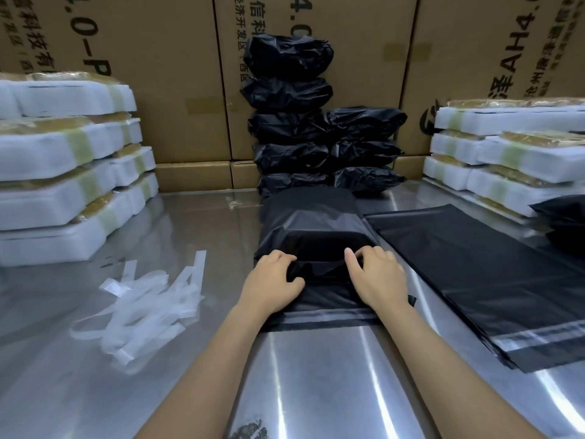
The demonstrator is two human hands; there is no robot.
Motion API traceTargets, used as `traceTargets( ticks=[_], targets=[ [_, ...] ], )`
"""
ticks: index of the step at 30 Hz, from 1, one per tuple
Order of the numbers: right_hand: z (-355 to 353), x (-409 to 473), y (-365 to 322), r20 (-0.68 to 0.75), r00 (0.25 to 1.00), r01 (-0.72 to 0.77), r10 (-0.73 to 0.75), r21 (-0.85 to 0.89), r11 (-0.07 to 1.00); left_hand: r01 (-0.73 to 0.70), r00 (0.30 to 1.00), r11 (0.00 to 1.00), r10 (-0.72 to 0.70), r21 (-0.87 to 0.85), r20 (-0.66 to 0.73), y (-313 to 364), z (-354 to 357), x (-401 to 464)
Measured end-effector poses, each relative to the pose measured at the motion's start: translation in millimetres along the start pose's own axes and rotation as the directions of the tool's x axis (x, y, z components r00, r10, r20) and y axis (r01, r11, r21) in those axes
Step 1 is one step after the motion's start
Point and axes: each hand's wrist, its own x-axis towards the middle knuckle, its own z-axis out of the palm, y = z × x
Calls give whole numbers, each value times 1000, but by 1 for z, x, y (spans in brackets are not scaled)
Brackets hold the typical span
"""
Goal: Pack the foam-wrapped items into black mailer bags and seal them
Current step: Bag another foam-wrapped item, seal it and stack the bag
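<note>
A black mailer bag point(311, 223) with a bulky item inside lies on the steel table point(316, 375) straight ahead of me. Its open end points toward me, with the grey adhesive strip point(329, 315) showing at the near edge. My left hand point(273, 285) grips the bag's loose plastic at the left, fingers curled into it. At the right, my right hand point(378, 275) pinches the same loose end. Foam-wrapped items are stacked at the left point(63, 172) and at the right point(506, 153).
Sealed black bags point(291, 122) are piled against the cardboard boxes point(158, 74) at the back. A stack of flat empty mailer bags point(481, 274) lies to the right of my hands. Peeled white backing strips point(148, 299) litter the table at the left.
</note>
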Motion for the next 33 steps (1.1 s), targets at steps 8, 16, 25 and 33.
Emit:
traceTargets(
  ticks=[8,16,25,33],
  targets=[
    [-9,1,4,182,966,192,-186,-17,981,75,985,997,-73,11,-159,0,-7,0],
    [-7,5,6,-51,990,137,-131,151,979,78,963,997,-77,-6,-257,-5,-13,-3],
    [-5,10,4,172,979,111,-114,24,994,72,997,996,-72,43,9,-7,-15,6],
    [-13,7,20,69,993,-93,100,-95,991,228,971,973,-225,23,-77,-18,-23,1]
  ],
)
